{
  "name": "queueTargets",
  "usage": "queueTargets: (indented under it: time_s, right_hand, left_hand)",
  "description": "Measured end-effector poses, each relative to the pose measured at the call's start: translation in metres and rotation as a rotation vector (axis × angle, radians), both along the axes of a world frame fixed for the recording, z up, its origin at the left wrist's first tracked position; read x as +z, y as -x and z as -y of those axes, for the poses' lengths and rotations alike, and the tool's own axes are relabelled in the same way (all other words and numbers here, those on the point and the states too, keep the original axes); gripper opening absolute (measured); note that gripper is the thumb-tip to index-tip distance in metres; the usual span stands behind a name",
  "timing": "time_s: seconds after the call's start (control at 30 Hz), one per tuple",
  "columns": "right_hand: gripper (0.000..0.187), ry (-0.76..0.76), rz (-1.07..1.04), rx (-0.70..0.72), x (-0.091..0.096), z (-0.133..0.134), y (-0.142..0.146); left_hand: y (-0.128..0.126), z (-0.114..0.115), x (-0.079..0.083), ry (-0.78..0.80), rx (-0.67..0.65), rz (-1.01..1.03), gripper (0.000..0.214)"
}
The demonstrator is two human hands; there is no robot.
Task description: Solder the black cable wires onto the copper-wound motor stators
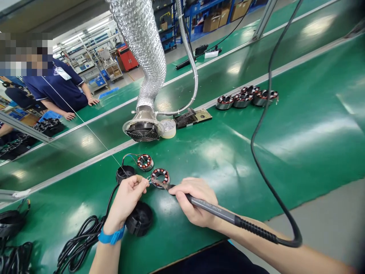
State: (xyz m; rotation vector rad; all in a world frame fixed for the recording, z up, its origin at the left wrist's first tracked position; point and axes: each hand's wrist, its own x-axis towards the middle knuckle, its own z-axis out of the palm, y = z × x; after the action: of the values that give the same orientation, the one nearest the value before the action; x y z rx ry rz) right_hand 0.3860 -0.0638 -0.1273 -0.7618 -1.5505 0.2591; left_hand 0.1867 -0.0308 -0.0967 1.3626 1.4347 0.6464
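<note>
My right hand is closed around the grey handle of a soldering iron, its tip reaching over a motor stator with copper windings. At the left edge of that stator, my left hand pinches a thin solder wire that runs down from the upper left. Short lead wires show between my left fingertips and the stator. A second stator with leads lies just behind. One round black housing stands behind my left hand, and another black housing lies beside my left wrist.
A silver exhaust duct with a fan hood hangs over the green bench. Near it are a tape roll and a soldering stand. Several stators sit farther right. Coiled black cable lies left; a person stands opposite.
</note>
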Motion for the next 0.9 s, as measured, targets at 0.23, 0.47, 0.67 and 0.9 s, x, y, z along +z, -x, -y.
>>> queueTargets:
  time_s: [0.23,0.47,0.67,0.9]
  right_hand:
    - [0.017,0.002,0.013,0.044,0.0007,-0.0028,0.0039]
    - [0.018,0.078,-0.025,0.028,-0.0037,-0.0017,0.0067]
    - [0.019,0.127,-0.029,0.0,-0.0012,-0.001,0.0048]
    - [0.019,0.115,-0.06,-0.046,0.004,-0.001,0.0027]
  left_hand:
    - [0.0002,0.0003,-0.0007,-0.022,0.001,-0.029,0.04]
    - [0.0012,-0.0003,-0.0018,-0.025,-0.002,-0.026,0.04]
    - [0.0003,-0.0001,-0.0011,-0.014,0.0,-0.014,0.04]
    - [0.0007,0.0008,-0.0008,-0.008,0.006,-0.006,0.04]
